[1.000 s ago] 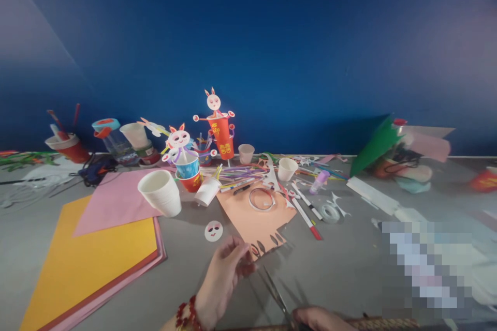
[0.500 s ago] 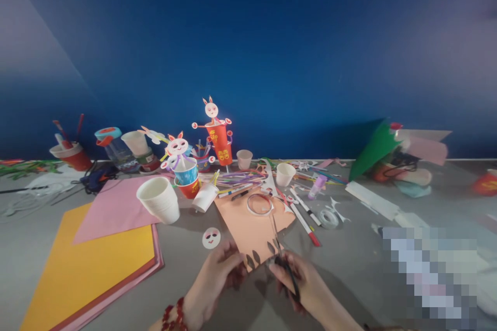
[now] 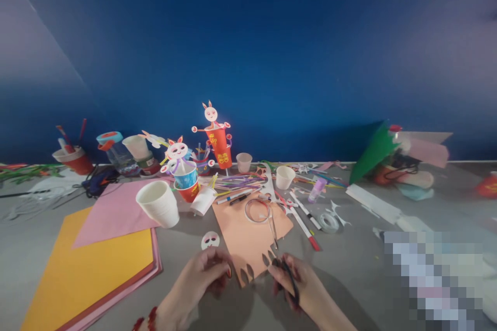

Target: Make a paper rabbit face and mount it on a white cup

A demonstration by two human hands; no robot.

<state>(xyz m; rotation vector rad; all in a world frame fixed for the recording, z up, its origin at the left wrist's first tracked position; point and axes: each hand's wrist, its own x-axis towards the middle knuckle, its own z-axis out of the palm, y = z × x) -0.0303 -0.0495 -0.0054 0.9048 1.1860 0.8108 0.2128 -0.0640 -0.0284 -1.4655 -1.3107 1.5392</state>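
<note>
My right hand (image 3: 298,284) is closed round the black handles of a pair of scissors (image 3: 278,248), whose blades point away from me over a peach paper sheet (image 3: 248,235). The sheet has several leaf-shaped holes cut along its near edge. My left hand (image 3: 200,279) is closed, pinching that near edge at its left corner. A small round paper face (image 3: 210,240) lies just beyond my left hand. A clear tape ring (image 3: 257,210) rests on the far part of the peach sheet.
Yellow paper (image 3: 93,264) and pink paper (image 3: 112,212) lie at the left, with a white cup (image 3: 158,204) beside them. Bunny cup figures (image 3: 217,137), markers (image 3: 305,220), straws and a second tape roll (image 3: 328,222) crowd the middle. Green paper (image 3: 375,150) leans at the right.
My right hand brought the scissors from the near edge up onto the peach sheet. My left hand slid left along the sheet's edge, and the sheet shifted slightly toward me.
</note>
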